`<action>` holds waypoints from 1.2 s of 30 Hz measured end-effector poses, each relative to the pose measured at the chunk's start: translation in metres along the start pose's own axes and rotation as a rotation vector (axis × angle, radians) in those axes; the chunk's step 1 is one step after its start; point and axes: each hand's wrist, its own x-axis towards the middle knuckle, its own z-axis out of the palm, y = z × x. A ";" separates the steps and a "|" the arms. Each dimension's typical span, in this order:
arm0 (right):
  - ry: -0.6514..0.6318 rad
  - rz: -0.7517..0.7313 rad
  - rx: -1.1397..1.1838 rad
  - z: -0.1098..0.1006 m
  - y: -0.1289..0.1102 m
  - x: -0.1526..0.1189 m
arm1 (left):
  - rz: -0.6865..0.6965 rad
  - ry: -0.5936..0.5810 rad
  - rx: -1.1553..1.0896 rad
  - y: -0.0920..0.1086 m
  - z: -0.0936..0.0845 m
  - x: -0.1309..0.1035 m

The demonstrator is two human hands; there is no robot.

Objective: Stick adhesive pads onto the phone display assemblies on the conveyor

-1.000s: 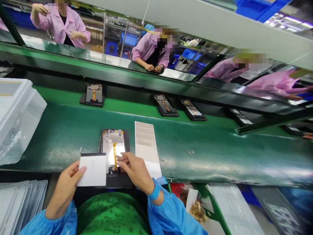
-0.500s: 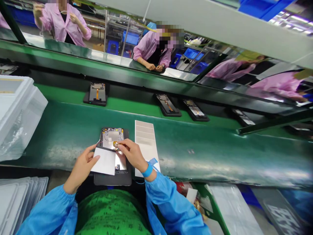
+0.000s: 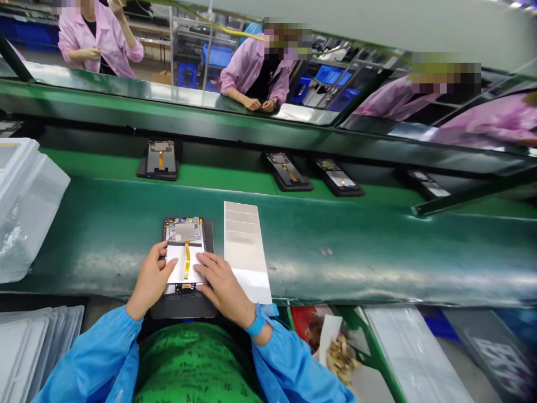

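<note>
An opened tablet (image 3: 183, 230) with its circuit board bare lies on a dark pad (image 3: 178, 307) in front of me. A flat white battery (image 3: 175, 255) with a dark top strip lies in the tablet's body, an orange flex cable (image 3: 187, 262) running down over it. My left hand (image 3: 151, 277) grips the battery's left side, thumb on the white face and fingers at the edge. Against its right side rests my right hand (image 3: 224, 285), fingers stretched and apart. A sheet of pale adhesive strips (image 3: 245, 246) lies beside the right hand.
Several opened tablets ride on the green belt (image 3: 218, 168) behind the bench, one of them a tablet (image 3: 161, 159) at left. White trays (image 3: 29, 218) stand at left, more trays (image 3: 42, 347) below. A green bin (image 3: 369, 347) holds scraps at lower right. Co-workers (image 3: 260, 73) sit opposite.
The battery has moved from a tilt at lower left to flat in the tablet. My right hand has let go of the flex cable, which now lies over the battery, and moved to the battery's right side.
</note>
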 end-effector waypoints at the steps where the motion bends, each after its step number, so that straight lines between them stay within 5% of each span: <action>1: 0.004 -0.009 -0.025 0.002 0.000 0.001 | 0.007 0.003 0.018 0.000 0.000 -0.001; 10: 0.010 -0.078 -0.106 0.005 0.009 0.000 | 0.222 0.071 0.466 0.004 -0.008 0.003; 17: 0.009 -0.095 -0.134 0.008 0.009 0.000 | 0.308 0.016 0.767 0.003 -0.013 0.003; 36: 0.013 -0.100 -0.160 0.010 0.005 -0.001 | 0.281 0.058 0.953 0.002 -0.007 -0.006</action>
